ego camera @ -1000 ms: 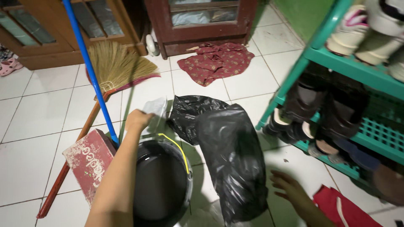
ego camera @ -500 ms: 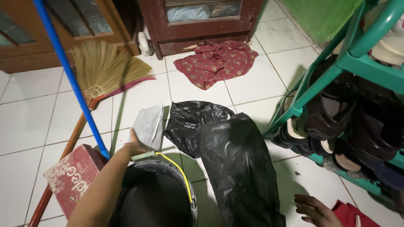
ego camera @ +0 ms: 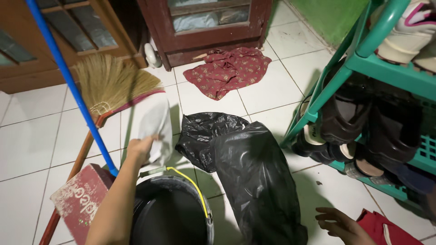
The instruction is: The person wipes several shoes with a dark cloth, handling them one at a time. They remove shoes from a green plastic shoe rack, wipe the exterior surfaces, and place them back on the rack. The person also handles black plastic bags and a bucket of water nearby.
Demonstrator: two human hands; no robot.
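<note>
My left hand (ego camera: 140,149) grips a pale grey cloth (ego camera: 156,123) and holds it up above the far rim of a black bucket (ego camera: 172,213) with a yellow handle. The bucket sits on the white tiled floor just below my arm. A large black plastic bag (ego camera: 247,172) lies on the floor right of the bucket. My right hand (ego camera: 340,224) rests low at the bottom right with fingers spread, empty, beside a red cloth (ego camera: 386,231).
A blue pole (ego camera: 68,81) rises from a red dustpan (ego camera: 81,197). A straw broom (ego camera: 111,84) lies on the tiles. A patterned maroon rag (ego camera: 229,70) lies before a wooden cabinet (ego camera: 204,25). A teal shoe rack (ego camera: 363,68) full of shoes stands at right.
My left hand has lifted the grey cloth higher and a little farther from the bucket. The view has shifted slightly; my right hand stays low by the red cloth.
</note>
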